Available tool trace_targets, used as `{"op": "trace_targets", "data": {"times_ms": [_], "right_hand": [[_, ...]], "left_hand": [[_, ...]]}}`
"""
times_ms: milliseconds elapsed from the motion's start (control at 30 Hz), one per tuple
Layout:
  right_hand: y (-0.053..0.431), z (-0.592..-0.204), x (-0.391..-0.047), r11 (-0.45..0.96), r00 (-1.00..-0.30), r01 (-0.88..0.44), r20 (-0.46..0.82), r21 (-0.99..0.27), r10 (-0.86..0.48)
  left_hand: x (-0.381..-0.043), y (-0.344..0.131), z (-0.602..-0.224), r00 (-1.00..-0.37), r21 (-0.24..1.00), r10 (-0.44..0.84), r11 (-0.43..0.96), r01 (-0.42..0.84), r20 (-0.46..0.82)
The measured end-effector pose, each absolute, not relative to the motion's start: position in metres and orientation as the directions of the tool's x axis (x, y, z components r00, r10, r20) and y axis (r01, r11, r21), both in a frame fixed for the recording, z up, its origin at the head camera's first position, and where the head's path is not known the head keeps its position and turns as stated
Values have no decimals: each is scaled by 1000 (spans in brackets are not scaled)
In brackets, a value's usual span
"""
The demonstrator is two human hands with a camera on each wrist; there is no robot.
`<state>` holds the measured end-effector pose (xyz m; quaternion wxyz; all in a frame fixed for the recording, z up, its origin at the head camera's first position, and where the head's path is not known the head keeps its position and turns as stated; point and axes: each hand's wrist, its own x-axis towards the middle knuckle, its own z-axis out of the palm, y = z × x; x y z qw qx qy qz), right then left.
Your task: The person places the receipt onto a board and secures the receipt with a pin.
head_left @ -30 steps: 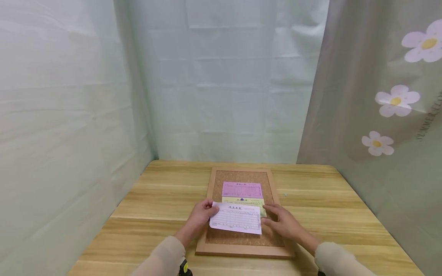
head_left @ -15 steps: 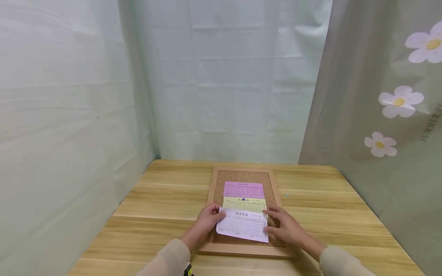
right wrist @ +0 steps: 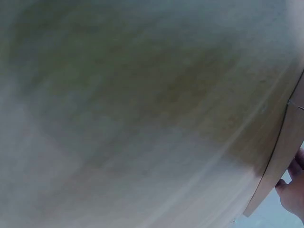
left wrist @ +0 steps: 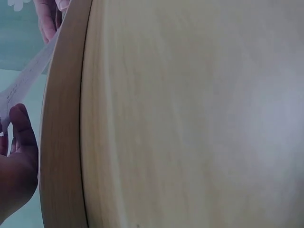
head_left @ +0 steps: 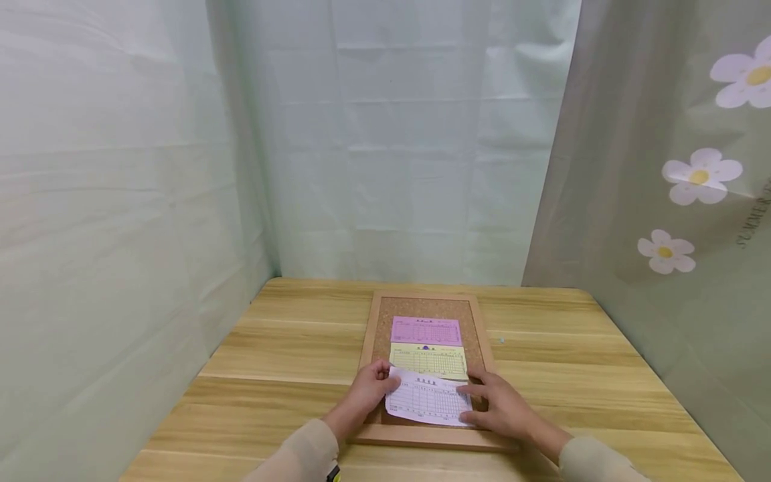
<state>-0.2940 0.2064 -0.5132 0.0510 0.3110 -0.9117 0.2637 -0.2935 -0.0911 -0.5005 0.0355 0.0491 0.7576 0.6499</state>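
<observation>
In the head view, my left hand (head_left: 369,391) pinches the upper left corner of a white printed form slip (head_left: 427,402), thumb on top. The slip bows slightly over the lower part of a wood-framed cork board (head_left: 385,308). My right hand (head_left: 502,405) is at the slip's right edge, thumb and index finger spread apart and touching it. Just above lies a yellow form slip (head_left: 421,361) with a purple pushpin (head_left: 425,347) at its top. A pink form slip (head_left: 424,330) lies farther up. Both wrist views catch only parts of the hands and the board's frame (left wrist: 64,118).
The board lies on a wood-grain table (head_left: 289,335). A small pale bit (head_left: 502,340) sits on the table right of the board. Pale curtains (head_left: 409,167) enclose the back and sides; the right one bears printed flowers (head_left: 699,177).
Both hands have brought the white slip down and a little right, toward the board's near end. More of the yellow slip now shows above it.
</observation>
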Motion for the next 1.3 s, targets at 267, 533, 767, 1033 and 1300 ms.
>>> {"op": "trace_targets", "data": {"times_ms": [267, 533, 767, 1033, 1300], "right_hand": [[206, -515, -291, 682, -804, -592, 257, -431, -536], [208, -518, -291, 689, -803, -595, 266, -414, -533], [207, -518, -290, 691, -809, -586, 258, -424, -528], [207, -517, -290, 688, -803, -595, 269, -415, -532], [207, -517, -290, 683, -803, -595, 270, -424, -532]], "left_hand": [[-296, -97, -497, -994, 976, 106, 212, 42, 20], [-303, -105, -500, -992, 963, 117, 259, 68, 39], [-302, -109, -498, -985, 919, 155, 372, 131, 78], [-299, -113, -494, -978, 856, 190, 489, 171, 87], [-293, -119, -493, -951, 778, 269, 561, 283, 152]]}}
